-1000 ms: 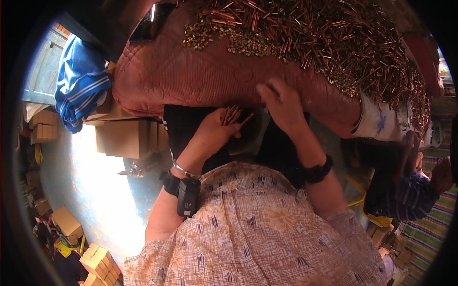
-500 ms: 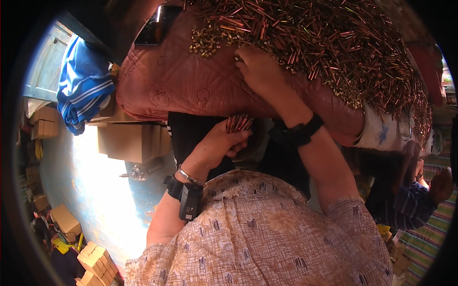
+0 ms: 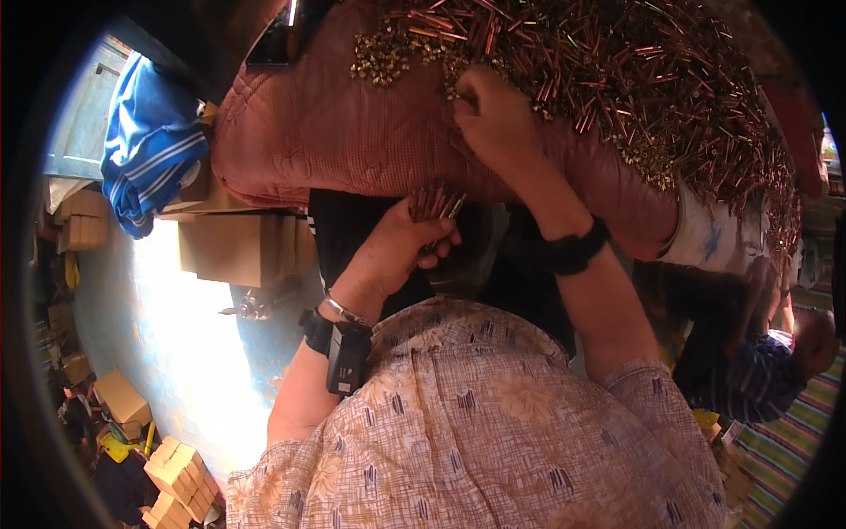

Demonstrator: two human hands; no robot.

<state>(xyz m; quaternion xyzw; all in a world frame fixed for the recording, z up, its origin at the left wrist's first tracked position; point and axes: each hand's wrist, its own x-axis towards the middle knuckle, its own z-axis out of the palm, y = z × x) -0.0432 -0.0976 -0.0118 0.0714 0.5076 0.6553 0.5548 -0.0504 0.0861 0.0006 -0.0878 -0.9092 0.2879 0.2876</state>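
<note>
A padded cushion (image 3: 344, 145) fills the space ahead, its dull red cloth stitched in quilted lines; a flat, glossy black slab (image 3: 275, 42) lies at its far left. Blue cloth with white stripes (image 3: 145, 150) hangs at left above a plain cardboard box (image 3: 231, 251). Thin, shiny copper-coloured rods (image 3: 643, 84) heap across the cushion's far right, with small, rounded gold-coloured pieces (image 3: 379, 60) along their near edge. The left hand (image 3: 401, 247) grips an upright bundle of slim rods (image 3: 434, 203) just off the cushion's near edge. The right hand (image 3: 500, 123), fingers curled, covers part of the gold-coloured pieces; whether it holds any I cannot tell.
</note>
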